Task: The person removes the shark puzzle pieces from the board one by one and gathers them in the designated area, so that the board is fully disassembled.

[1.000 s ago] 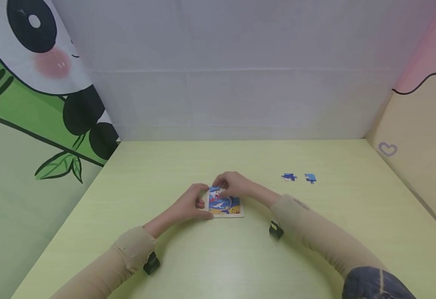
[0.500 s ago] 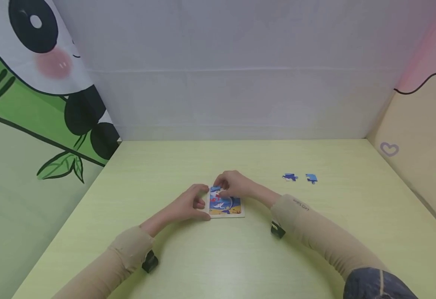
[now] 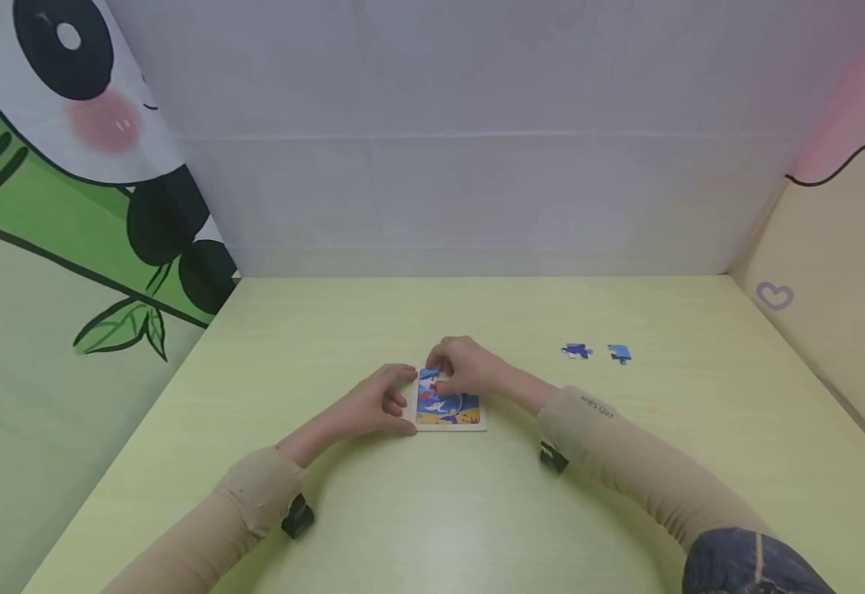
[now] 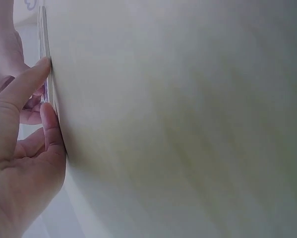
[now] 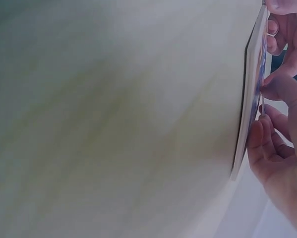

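A small framed jigsaw puzzle (image 3: 448, 409) with a blue and yellow sea picture lies on the table in the head view. My left hand (image 3: 373, 403) grips its left side, thumb at the near corner and index finger at the far one. Over the puzzle's upper part, my right hand (image 3: 469, 366) pinches a puzzle piece (image 5: 263, 105), whose thin edge shows between thumb and fingers in the right wrist view. That hand covers the board's upper right area. In the left wrist view the left thumb (image 4: 31, 79) presses against the frame's side.
Two loose blue puzzle pieces lie to the right and farther back: a dark blue and white one (image 3: 576, 351) and a lighter blue one (image 3: 620, 353). The pale yellow table (image 3: 432, 503) meets a white back wall (image 3: 432, 190) and painted side panels.
Almost nothing differs. The left thumb has drawn slightly left along the frame's near corner; the right hand keeps its pinch over the puzzle. The view has shifted a little.
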Tool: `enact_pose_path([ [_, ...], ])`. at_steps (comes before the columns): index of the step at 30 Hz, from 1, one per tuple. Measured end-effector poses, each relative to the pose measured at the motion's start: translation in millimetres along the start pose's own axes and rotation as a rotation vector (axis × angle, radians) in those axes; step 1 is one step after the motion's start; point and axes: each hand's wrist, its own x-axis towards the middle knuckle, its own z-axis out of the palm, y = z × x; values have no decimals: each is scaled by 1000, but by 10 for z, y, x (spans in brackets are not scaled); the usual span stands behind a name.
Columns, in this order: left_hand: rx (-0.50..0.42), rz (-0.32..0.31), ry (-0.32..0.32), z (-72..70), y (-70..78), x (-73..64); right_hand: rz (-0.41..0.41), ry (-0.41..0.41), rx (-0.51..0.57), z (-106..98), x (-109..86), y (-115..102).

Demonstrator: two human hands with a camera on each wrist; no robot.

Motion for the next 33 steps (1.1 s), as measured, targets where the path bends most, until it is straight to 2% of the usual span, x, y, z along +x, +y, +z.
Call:
enact_pose_path([
  [18,11,11,3,9,-10,9,-59,12,-41,8,16,39],
  [33,-6,21,4,4,-1,-5,-37,-42,-38,-30,45,23],
])
